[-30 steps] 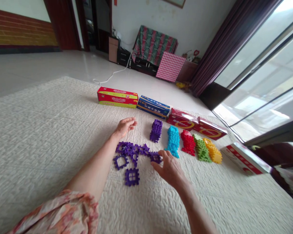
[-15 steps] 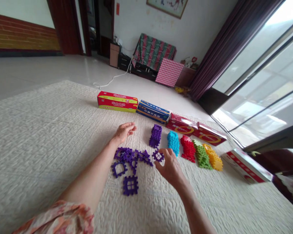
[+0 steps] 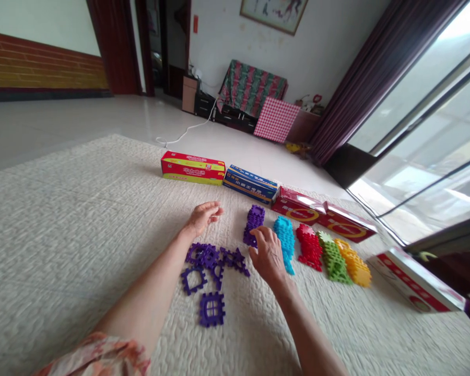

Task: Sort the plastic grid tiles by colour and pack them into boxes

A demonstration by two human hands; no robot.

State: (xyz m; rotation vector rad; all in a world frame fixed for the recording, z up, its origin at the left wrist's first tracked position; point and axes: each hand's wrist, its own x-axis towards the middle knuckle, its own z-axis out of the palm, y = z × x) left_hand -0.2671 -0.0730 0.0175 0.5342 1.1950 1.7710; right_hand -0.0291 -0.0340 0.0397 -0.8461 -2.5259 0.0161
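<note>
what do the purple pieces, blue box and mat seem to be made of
Purple pieces: probably moulded plastic, smooth-looking; uniform colour, with regular teeth and cut-outs.
Blue box: likely printed cardboard, smooth; flat faces, straight edges, lettering.
Mat: looks like quilted fabric, matte, with a puckered pattern; the fibre can't be told.

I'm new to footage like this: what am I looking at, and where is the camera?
There is no machine here, only a person's two bare hands, seen by one camera worn on the head. On a pale quilted cover lie loose purple pieces, a purple stack and, to its right, a blue stack, a red stack, a green stack and a yellow stack. Boxes stand beyond and to the right. The left hand holds nothing visible, fingers loosely curled. The right hand is at the near end of the purple stack; whether it grips a piece, I can't tell.
</note>
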